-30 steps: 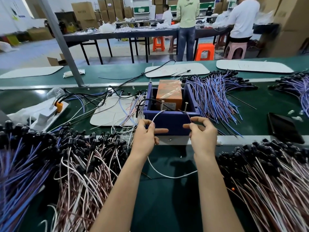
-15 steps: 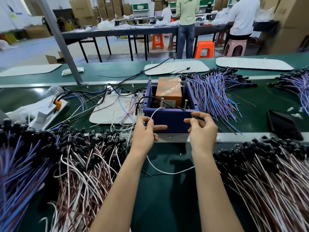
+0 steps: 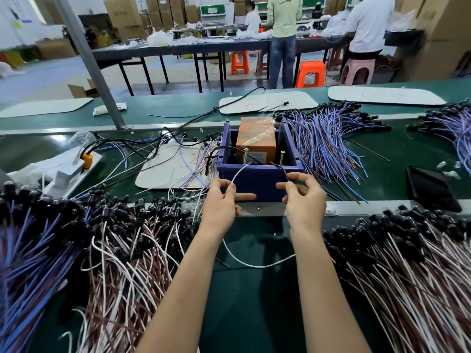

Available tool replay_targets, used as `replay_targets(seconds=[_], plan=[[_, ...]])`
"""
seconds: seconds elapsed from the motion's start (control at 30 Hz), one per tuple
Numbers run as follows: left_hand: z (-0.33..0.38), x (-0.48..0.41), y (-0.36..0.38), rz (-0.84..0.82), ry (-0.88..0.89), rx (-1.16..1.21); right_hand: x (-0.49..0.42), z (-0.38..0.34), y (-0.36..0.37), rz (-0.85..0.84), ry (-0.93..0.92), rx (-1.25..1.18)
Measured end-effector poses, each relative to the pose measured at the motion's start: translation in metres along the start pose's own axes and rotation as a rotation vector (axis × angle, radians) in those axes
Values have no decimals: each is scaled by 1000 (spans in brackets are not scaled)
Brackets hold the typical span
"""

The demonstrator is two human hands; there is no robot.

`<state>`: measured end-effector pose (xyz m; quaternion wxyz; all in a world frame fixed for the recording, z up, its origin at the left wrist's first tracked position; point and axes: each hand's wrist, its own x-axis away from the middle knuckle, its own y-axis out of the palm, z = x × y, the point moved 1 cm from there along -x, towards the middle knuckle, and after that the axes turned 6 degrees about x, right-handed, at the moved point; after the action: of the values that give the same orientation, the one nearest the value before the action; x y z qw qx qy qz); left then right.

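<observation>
**One limp wire, two pinches**

The white wire (image 3: pixel 254 266) sags in a loop at lower centre. It looks light and floppy and is best held near its ends. The left grip (image 3: pixel 220 202) pinches it; the right grip (image 3: pixel 304 200) pinches a thin dark lead (image 3: pixel 285 174). Just above: one blue box (image 3: pixel 257 182), two metal posts (image 3: pixel 246 156).

No legible text, white label (image 3: pixel 255 154) on orange box (image 3: pixel 256 135) too blurred, red scrawl on white pad (image 3: pixel 267 101) (unreadable)

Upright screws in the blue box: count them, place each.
2: left screw above the white wire; right screw beside it, both before the orange block. Others may be hidden.
</observation>
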<state>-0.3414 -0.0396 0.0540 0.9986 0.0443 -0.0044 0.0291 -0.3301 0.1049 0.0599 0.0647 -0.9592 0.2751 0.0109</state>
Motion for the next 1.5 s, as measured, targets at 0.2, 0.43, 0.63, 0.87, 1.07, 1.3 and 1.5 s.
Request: replay_targets(seconds=[0.2, 0.43, 0.63, 0.87, 1.07, 1.3, 1.5], plan=[[0, 0, 1, -14, -23, -5, -1, 0, -1, 2, 0, -19], [3, 3, 1, 9, -44, 54, -1, 1, 0, -8, 3, -25], [5, 3, 3, 15, -34, 60, -2, 1, 0, -14, 12, -31], [4, 4, 3, 10, -32, 28, -1, 1, -1, -20, 14, -26], [4, 3, 3, 8, -33, 32, -1, 0, -1, -18, 20, -23], [5, 4, 3, 12, -35, 20, 0, -1, 0, -14, 18, -8], [4, 4, 4, 24, -42, 9, 5, -4, 3, 43, -73, 97]])
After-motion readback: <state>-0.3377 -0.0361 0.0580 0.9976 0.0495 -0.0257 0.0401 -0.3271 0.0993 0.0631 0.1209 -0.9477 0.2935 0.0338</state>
